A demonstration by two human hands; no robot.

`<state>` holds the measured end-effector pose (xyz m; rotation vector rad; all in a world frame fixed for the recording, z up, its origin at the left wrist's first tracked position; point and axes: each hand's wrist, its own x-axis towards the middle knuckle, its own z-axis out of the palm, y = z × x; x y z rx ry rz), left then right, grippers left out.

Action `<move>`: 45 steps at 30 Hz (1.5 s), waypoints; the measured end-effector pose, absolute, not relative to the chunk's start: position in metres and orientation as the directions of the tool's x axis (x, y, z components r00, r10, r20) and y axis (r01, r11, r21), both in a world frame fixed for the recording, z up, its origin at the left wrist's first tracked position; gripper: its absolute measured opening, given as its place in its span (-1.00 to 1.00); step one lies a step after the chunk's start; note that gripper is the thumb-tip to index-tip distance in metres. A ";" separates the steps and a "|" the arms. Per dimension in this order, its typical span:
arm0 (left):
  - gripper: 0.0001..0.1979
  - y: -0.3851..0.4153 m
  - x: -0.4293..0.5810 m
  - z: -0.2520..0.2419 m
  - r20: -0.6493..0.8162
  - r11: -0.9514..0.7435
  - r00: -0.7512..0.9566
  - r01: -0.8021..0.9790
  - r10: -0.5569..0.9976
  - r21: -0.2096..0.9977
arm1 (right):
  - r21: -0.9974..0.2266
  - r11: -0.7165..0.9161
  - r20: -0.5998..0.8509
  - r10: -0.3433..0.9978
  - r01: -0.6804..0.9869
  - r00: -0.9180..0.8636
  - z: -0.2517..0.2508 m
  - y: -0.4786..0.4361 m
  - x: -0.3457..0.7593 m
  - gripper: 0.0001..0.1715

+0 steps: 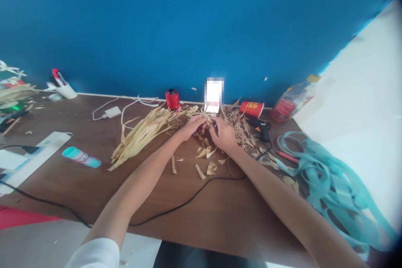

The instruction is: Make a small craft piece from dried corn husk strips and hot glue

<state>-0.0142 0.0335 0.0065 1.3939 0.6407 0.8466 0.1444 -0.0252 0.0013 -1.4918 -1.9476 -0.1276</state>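
Observation:
My left hand [195, 126] and my right hand [224, 135] meet at the back of the brown table. Between their bent fingers is a small bunch of pale dried husk strips [208, 119], gripped from both sides. Fingertips cover much of it, so its exact shape is hard to make out. Left of my hands lies a long bundle of dried corn husks [141, 134]. Husk scraps [243, 127] are heaped beside my right hand, and loose pieces [211, 168] lie in front. A red thread spool [172, 99] stands behind the bundle.
A glue gun [262, 127] lies at right with its black cable [188, 201] crossing the table. Nearby are a red paper cup [251, 108], a plastic bottle [290, 100] and tangled teal ribbon [329, 180]. At left are a power strip [37, 155] and a teal tube [81, 157].

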 end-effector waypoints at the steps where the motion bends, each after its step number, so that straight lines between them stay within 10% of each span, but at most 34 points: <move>1: -0.71 0.033 -0.014 0.007 0.092 -0.023 0.572 -0.127 0.815 0.992 | -0.303 0.336 0.546 0.828 0.892 -0.126 0.001 -0.025 0.144 -0.66; 20: -0.73 0.034 -0.011 0.002 0.315 -0.348 0.413 0.005 0.854 0.937 | -0.293 0.270 0.552 0.831 0.917 -0.068 -0.004 -0.022 0.146 -0.64; 45: -0.73 0.034 -0.008 0.001 0.227 -0.238 0.442 -0.033 0.867 0.971 | -0.235 0.227 0.473 0.876 0.945 -0.093 0.000 -0.024 0.143 -0.61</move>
